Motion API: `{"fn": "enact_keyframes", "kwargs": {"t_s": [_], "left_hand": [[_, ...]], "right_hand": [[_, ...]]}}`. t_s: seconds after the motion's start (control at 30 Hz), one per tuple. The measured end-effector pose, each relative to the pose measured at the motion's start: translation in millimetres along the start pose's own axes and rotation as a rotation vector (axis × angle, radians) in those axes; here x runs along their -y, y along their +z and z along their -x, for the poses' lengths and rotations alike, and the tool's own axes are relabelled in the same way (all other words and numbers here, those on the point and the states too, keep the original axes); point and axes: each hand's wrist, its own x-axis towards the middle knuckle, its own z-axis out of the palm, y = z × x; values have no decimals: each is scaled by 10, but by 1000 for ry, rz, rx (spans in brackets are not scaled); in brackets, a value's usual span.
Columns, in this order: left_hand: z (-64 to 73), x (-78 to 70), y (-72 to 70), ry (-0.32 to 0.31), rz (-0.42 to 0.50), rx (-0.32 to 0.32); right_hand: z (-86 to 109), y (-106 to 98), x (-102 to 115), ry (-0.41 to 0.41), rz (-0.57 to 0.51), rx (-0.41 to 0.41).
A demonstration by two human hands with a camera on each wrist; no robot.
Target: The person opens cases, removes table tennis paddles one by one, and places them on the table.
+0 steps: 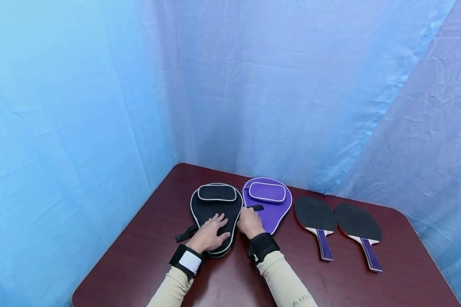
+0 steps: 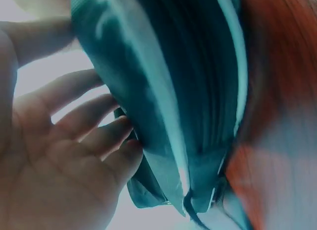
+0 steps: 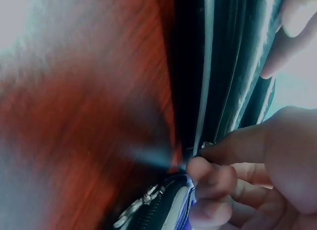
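Observation:
A black paddle case [image 1: 209,209] with white piping and a small front pocket lies on the table. Across its lower part rests my left hand [image 1: 212,234], fingers spread; the left wrist view shows that palm [image 2: 64,160] with fingertips against the case's surface. At the case's right edge, my right hand [image 1: 250,221] pinches the zipper pull [image 3: 207,145] between thumb and curled fingers, and the fingertips mostly hide it. The purple paddle case [image 1: 269,211] lies right beside, partly under the right hand; its metal zipper [image 3: 141,205] shows in the right wrist view.
Two table tennis paddles [image 1: 316,214] [image 1: 359,221] with black rubber and purple handles lie to the right. A black strap [image 1: 186,234] sticks out left of the black case, another [image 1: 257,207] lies over the purple case. Blue curtains [image 1: 253,85] surround the dark red table [image 1: 150,238].

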Motion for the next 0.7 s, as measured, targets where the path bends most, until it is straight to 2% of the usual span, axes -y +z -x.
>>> {"fn": "enact_keyframes", "kwargs": {"t_s": [0.1,0.2,0.5,0.7], "left_hand": [[-6,-8,19,12,27,37],[-11,-10,43,20,24,54],[-11,-12,76,17,-19,56],[-21,1,80,22,-13,46]], "right_hand": [[-4,0,-22,-19,25,-32],[10,-1,-33,-21,45,-25],[118,22,15,-49,57,6],[244,14,40,-60,40,46]]}}
